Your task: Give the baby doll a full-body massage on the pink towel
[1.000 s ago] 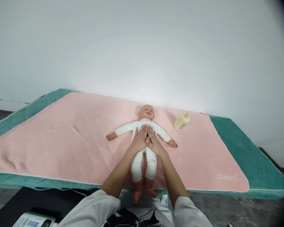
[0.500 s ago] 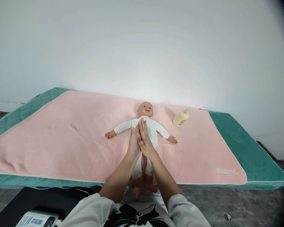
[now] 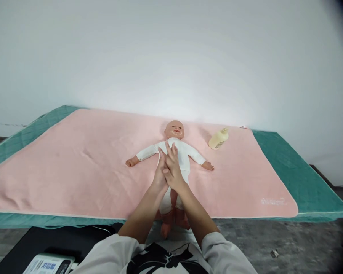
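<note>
Both hands are raised from the doll's chest, where they are laid flat a second ago, and are now brought together palm to palm. Since the half-second-ago frame, the right-hand fingers are fanned out and slanted further across the left.

Left hand (image 3: 159, 177): held upright, pressed against the right, mostly covered by it; how far its fingers are spread can't be told. Right hand (image 3: 174, 170): back turned to camera, fingers extended and spread wide, thumb laid across toward the left hand. No object is seen gripped by either. Forearms are angled inward from both sides, wrists brought close; elbows are set wide, sleeves pushed up near them.

Doll (image 3: 184, 156) is laid face up on the pink mat (image 3: 103, 163), directly behind and below the hands, head toward the wall (image 3: 171, 57), arms spread, feet hung over the near edge. Torso is partly hidden by the hands; whether it is touched can't be told. Yellow pump bottle (image 3: 217, 140) is placed on the mat near the doll's head, on the right, tilted in view. Green bed cover (image 3: 297, 167) is exposed at both ends.
</note>
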Motion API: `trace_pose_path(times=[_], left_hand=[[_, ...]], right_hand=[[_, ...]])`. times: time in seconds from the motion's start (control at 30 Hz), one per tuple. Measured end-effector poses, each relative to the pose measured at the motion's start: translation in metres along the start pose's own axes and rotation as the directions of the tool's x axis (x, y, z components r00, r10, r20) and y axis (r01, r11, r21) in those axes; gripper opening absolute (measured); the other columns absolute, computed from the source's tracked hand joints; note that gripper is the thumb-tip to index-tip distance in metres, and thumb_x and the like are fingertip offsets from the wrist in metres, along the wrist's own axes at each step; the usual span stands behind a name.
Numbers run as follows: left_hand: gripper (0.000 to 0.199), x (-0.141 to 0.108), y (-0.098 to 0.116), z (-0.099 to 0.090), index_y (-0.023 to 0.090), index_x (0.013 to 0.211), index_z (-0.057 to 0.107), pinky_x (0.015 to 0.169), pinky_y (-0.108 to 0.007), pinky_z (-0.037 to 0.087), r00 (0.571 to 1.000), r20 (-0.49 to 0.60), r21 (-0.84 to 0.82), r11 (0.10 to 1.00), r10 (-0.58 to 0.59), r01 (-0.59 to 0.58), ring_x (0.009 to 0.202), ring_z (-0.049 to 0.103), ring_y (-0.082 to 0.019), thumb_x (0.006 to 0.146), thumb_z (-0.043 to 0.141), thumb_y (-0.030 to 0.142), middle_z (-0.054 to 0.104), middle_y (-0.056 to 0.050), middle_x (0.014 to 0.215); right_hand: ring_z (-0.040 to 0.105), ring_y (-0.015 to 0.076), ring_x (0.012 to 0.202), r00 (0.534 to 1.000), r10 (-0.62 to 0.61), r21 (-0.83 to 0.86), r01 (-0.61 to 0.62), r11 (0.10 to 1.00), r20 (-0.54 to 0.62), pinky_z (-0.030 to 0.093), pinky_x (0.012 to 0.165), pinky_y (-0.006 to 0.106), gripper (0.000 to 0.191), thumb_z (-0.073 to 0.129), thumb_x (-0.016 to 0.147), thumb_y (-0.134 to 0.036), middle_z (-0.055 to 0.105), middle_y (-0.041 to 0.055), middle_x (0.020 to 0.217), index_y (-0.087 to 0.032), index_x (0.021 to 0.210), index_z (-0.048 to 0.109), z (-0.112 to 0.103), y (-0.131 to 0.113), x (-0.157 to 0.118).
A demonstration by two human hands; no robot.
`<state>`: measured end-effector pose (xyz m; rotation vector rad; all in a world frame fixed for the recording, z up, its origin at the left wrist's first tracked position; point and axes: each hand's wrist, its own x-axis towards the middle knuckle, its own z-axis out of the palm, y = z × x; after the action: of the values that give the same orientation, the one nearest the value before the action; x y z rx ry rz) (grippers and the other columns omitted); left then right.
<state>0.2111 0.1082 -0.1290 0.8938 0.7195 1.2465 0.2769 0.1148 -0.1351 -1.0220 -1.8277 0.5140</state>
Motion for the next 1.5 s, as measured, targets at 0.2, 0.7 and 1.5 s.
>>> trace_pose_path(times=[0.2, 0.7, 1.5], left_hand=[[0.066, -0.010, 0.015, -0.008, 0.022, 0.126, 0.062, 0.117, -0.048, 0.034, 0.985, 0.023, -0.076, 0.982, -0.170, 0.171, 0.137, 0.046, -0.028, 0.093, 0.028, 0.067, 0.058, -0.011, 0.138], [0.055, 0.039, -0.026, -0.072, 0.016, 0.147, 0.039, 0.122, -0.051, 0.015, 0.872, 0.488, 0.863, 0.161, -0.025, -0.478, 0.148, 0.023, -0.025, 0.095, 0.043, 0.033, 0.036, -0.012, 0.155], [0.074, 0.063, -0.041, -0.057, 0.011, 0.152, 0.027, 0.118, -0.055, 0.021, 0.984, 0.133, 0.990, 0.034, 0.115, -0.138, 0.149, 0.021, -0.034, 0.093, 0.046, 0.050, 0.024, -0.019, 0.159]], right_hand=[[0.041, 0.0208, 0.139, 0.988, 0.129, 0.067, -0.123, 0.990, -0.089, 0.025, 0.120, 0.047, 0.048, 0.030, 0.100, -0.051, 0.051, 0.0064, 0.144, -0.027, 0.125, 0.063, -0.009, 0.024, 0.008], [0.006, 0.0251, 0.152, 0.902, 0.116, -0.285, 0.008, 0.959, 0.416, 0.007, 0.122, 0.056, 0.072, 0.035, 0.096, -0.059, 0.017, 0.0085, 0.162, -0.024, 0.156, 0.014, -0.056, 0.087, -0.027], [0.009, 0.0347, 0.151, 0.887, 0.462, -0.411, -0.422, 0.808, -0.002, 0.005, 0.118, 0.064, 0.074, 0.033, 0.094, -0.062, 0.023, 0.0141, 0.161, -0.017, 0.152, 0.030, -0.031, 0.114, -0.009]])
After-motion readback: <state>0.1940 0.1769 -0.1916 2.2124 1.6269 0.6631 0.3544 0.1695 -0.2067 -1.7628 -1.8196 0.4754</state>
